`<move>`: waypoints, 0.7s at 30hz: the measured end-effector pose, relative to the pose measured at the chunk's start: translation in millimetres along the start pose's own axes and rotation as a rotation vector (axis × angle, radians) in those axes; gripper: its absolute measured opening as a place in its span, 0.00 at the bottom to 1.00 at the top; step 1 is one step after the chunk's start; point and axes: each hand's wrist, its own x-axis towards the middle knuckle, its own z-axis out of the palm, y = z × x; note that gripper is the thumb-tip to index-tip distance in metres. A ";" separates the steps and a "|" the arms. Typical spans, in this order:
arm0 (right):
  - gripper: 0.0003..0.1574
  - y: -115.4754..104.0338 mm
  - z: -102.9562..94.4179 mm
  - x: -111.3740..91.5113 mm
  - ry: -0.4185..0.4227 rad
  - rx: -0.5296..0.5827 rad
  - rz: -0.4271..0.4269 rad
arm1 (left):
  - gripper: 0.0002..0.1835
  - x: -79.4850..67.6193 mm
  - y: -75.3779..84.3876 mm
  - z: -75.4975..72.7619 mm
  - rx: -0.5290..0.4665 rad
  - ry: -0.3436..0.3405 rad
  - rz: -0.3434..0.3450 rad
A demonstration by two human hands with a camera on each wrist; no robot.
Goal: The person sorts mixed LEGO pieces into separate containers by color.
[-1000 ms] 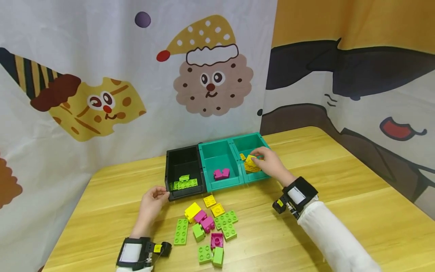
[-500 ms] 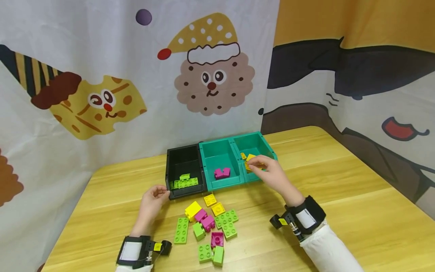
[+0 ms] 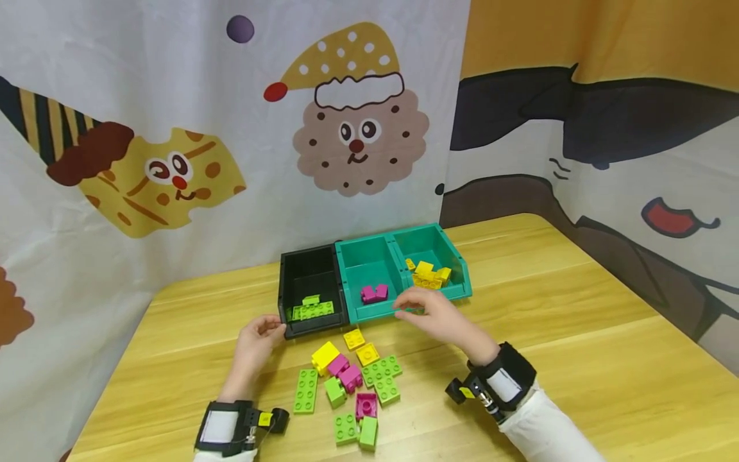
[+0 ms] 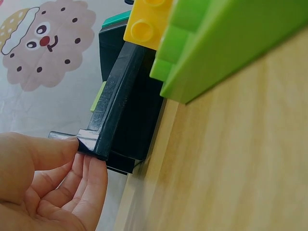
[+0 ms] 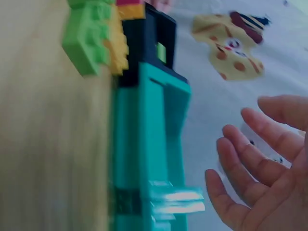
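Observation:
At its front left corner, my left hand (image 3: 256,343) pinches the rim of a black bin (image 3: 308,273) between thumb and fingers; the left wrist view shows this grip closely. Green toy bricks (image 3: 314,310) lie in that bin. My right hand (image 3: 435,316) hovers by the front edge of the teal bins, its fingers loosely bent and holding nothing. Magenta bricks (image 3: 374,294) sit in the middle teal bin (image 3: 366,266). Yellow bricks (image 3: 427,277) lie in the right teal bin (image 3: 421,244).
In front of the bins, loose bricks lie on the wooden table (image 3: 577,333): yellow ones (image 3: 325,357), magenta ones (image 3: 349,378) and several green ones (image 3: 306,391). A printed curtain (image 3: 190,77) hangs right behind the bins.
My right hand has let go of a yellow brick in the right teal bin and drawn back toward the front left. My left hand keeps its place on the black bin.

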 end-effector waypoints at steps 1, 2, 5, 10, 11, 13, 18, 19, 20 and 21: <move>0.11 -1.0 4.0 0.2 -0.039 -0.022 -0.012 | 0.13 0.1 -0.3 0.0 0.005 0.002 -0.002; 0.12 -2.0 8.0 0.6 -0.078 -0.049 -0.029 | 0.13 0.1 -0.5 0.1 0.008 0.002 -0.005; 0.19 -6.1 17.7 0.2 -0.189 -0.105 -0.033 | 0.13 -0.3 -0.6 0.1 0.010 0.003 -0.004; 0.29 -17.0 26.1 -2.2 -0.317 -0.157 0.017 | 0.13 0.2 0.1 -0.3 0.005 -0.005 -0.008; 0.31 -18.7 27.8 -2.6 -0.333 -0.173 0.027 | 0.13 0.6 0.1 -0.4 0.004 -0.007 -0.010; 0.34 -21.0 31.8 -3.5 -0.365 -0.212 0.036 | 0.13 0.6 0.7 -0.5 0.002 -0.011 -0.006; 0.39 -23.0 42.5 -5.3 -0.427 -0.276 0.037 | 0.13 2.3 -0.3 -0.5 0.002 -0.013 -0.002; 0.39 -22.9 44.4 -5.4 -0.434 -0.284 0.040 | 0.12 3.0 -0.9 -0.4 0.002 -0.014 -0.004; 0.39 -23.1 45.9 -5.5 -0.436 -0.288 0.044 | 0.12 3.5 -1.2 -0.4 0.001 -0.013 -0.003; 0.39 -23.0 47.3 -5.5 -0.437 -0.290 0.051 | 0.12 3.8 -1.4 -0.4 0.003 -0.012 -0.003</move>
